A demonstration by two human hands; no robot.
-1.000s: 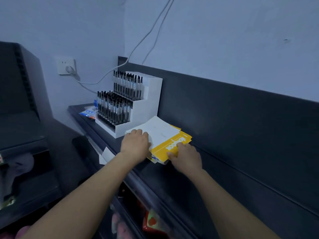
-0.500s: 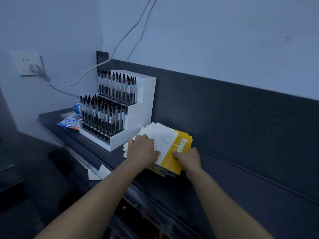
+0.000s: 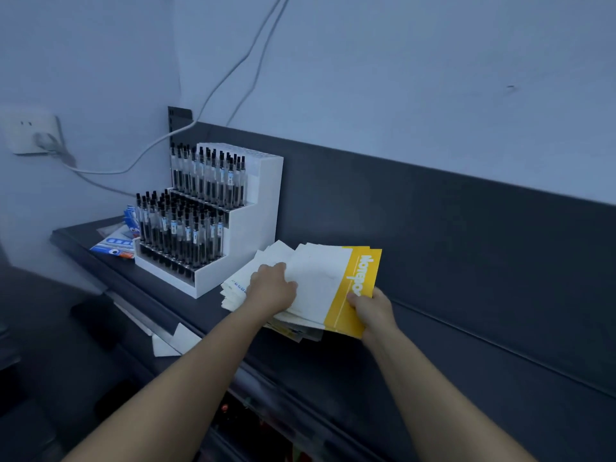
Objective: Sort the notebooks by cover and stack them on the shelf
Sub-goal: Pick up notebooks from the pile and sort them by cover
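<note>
A loose pile of thin notebooks (image 3: pixel 320 278) lies on the dark shelf (image 3: pixel 416 348), fanned out. The top one is white with a yellow band (image 3: pixel 358 288) carrying white lettering. More white covers (image 3: pixel 246 281) stick out to the left beneath it, one with blue print. My left hand (image 3: pixel 271 288) rests on the pile with fingers curled over the white covers. My right hand (image 3: pixel 371 306) pinches the near edge of the yellow-banded notebook, thumb on top.
A white stepped display stand (image 3: pixel 240 228) full of black pens stands just left of the pile. Blue-and-white packets (image 3: pixel 115 245) lie at the shelf's left end. A wall socket (image 3: pixel 31 135) with a cable hangs at left. A dark back panel (image 3: pixel 466 235) runs behind.
The pile has turned and spread out under my hands, with the yellow band now pointing away from me. My view has shifted right, closer to the shelf.
</note>
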